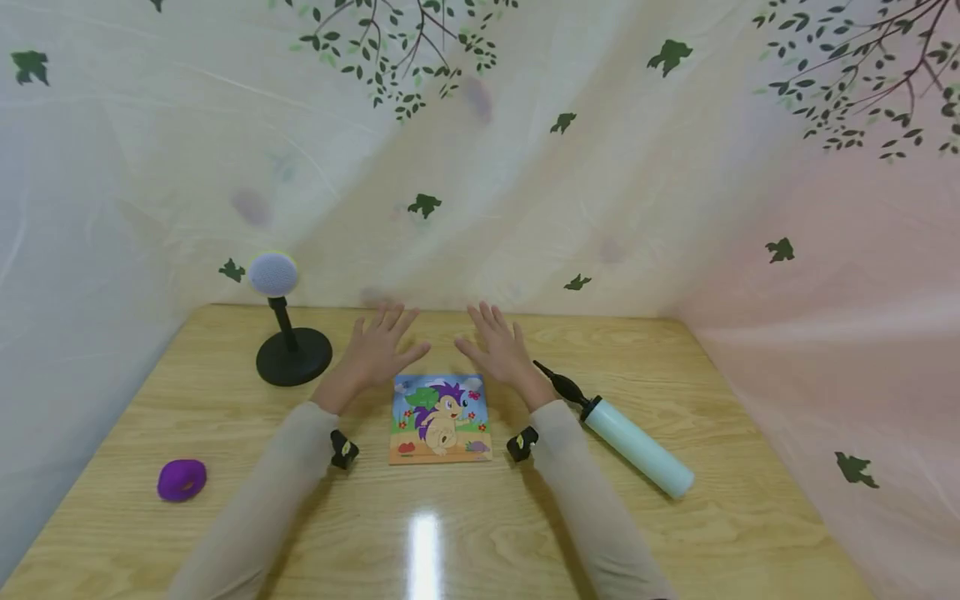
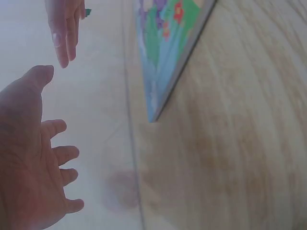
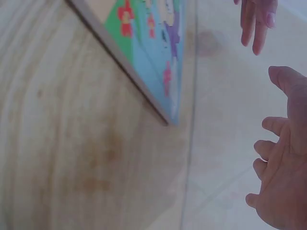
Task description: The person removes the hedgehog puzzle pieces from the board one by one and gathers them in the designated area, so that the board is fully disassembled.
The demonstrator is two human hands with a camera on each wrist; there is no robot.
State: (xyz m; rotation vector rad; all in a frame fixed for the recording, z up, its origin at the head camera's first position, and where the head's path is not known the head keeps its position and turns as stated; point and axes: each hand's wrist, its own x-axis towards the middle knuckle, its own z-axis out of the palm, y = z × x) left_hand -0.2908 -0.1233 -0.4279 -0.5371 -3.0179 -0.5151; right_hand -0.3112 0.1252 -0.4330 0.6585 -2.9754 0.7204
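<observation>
Both hands are raised over the table with fingers spread, and neither holds anything. The left hand (image 1: 372,352) is just beyond the upper left corner of a flat square jigsaw puzzle (image 1: 441,419) that pictures a purple-haired hedgehog. Past its upper right corner is the right hand (image 1: 501,350). In the left wrist view the left hand (image 2: 29,158) appears beside the puzzle's corner (image 2: 160,72), apart from it. The right wrist view likewise shows the right hand (image 3: 285,153) apart from the puzzle (image 3: 144,62).
A round-headed white and black microphone-like stand (image 1: 292,354) is at the back left. A purple ring-like object (image 1: 182,480) lies at the front left. To the right lies a pale blue hand pump (image 1: 637,446) with a black nozzle. A leaf-patterned curtain (image 1: 495,183) hangs behind the wooden table (image 1: 480,542).
</observation>
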